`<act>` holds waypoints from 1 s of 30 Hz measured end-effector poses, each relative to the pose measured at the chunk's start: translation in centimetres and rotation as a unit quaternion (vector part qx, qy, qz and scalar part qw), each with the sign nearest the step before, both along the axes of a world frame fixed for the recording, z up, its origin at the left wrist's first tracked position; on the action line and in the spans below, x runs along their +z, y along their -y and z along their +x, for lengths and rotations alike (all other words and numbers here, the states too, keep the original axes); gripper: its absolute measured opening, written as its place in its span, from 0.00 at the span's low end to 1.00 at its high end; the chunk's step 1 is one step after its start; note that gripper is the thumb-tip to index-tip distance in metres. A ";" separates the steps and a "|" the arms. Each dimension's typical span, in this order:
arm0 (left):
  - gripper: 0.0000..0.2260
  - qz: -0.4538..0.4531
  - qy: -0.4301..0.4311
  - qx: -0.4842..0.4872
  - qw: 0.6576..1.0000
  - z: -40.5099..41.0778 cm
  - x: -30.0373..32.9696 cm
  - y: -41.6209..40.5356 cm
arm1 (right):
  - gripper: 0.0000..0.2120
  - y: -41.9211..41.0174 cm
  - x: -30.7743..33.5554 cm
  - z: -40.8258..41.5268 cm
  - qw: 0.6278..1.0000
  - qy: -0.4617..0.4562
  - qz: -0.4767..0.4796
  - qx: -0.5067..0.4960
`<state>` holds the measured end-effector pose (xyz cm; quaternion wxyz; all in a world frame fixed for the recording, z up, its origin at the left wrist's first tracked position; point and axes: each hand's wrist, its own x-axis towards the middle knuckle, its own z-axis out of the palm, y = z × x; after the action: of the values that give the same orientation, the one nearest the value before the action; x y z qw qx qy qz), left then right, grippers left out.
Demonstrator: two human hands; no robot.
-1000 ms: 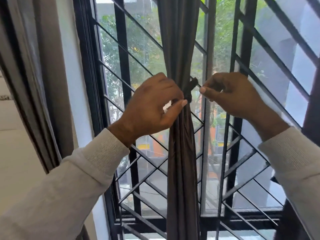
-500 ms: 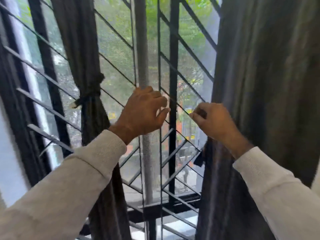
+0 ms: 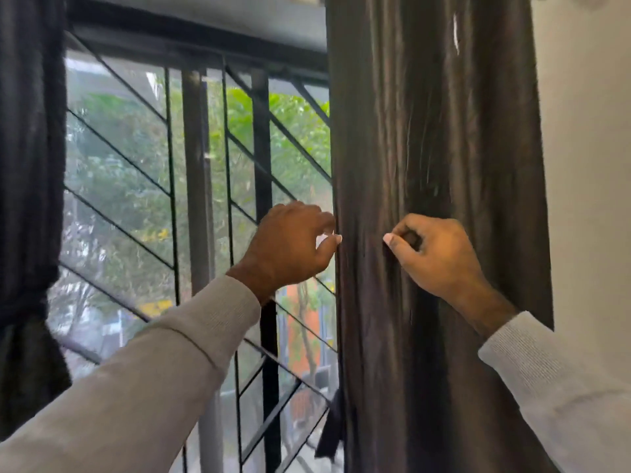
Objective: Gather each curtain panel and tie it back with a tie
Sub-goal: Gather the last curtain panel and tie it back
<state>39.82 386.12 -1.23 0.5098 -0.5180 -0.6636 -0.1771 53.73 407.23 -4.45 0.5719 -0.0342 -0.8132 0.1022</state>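
Your left hand (image 3: 290, 244) touches the edge of the loose curtain (image 3: 433, 165), fingers curled. Your right hand (image 3: 433, 250) pinches a fold. Grab too little, and cloth could slip out.

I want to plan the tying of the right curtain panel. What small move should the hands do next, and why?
Probably sweep the left hand round the right curtain panel to bunch it. It hangs loose and untied; that hand is only at its window-side edge, and the tie dangles lower down.
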 end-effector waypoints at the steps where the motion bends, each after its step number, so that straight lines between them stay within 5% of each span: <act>1: 0.12 0.004 0.001 -0.005 1.000 -0.2 1.2 -0.4 | 0.10 -0.4 1.2 -0.2 1.000 -0.005 0.010 -0.010; 5: 0.14 0.052 -0.008 -0.029 0.998 -1.3 7.2 -2.1 | 0.10 -2.1 7.2 -1.1 0.996 -0.019 0.041 -0.073; 13: 0.31 0.208 -0.013 -0.044 0.977 1.5 18.0 -5.9 | 0.11 -4.4 17.1 -1.3 0.973 -0.051 0.046 -0.220; 26: 0.26 0.274 -0.054 0.150 0.948 4.6 24.4 -8.2 | 0.14 -7.5 26.2 -4.8 0.990 -0.129 0.007 -0.060; 30: 0.26 0.329 -0.023 0.243 0.912 2.7 25.0 -3.2 | 0.17 -8.2 27.6 -5.8 0.991 -0.134 -0.013 -0.025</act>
<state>42.49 389.36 23.77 0.6942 -0.1472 -0.6610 -0.2440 47.90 415.41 23.14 0.6776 -0.0476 -0.7267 0.1023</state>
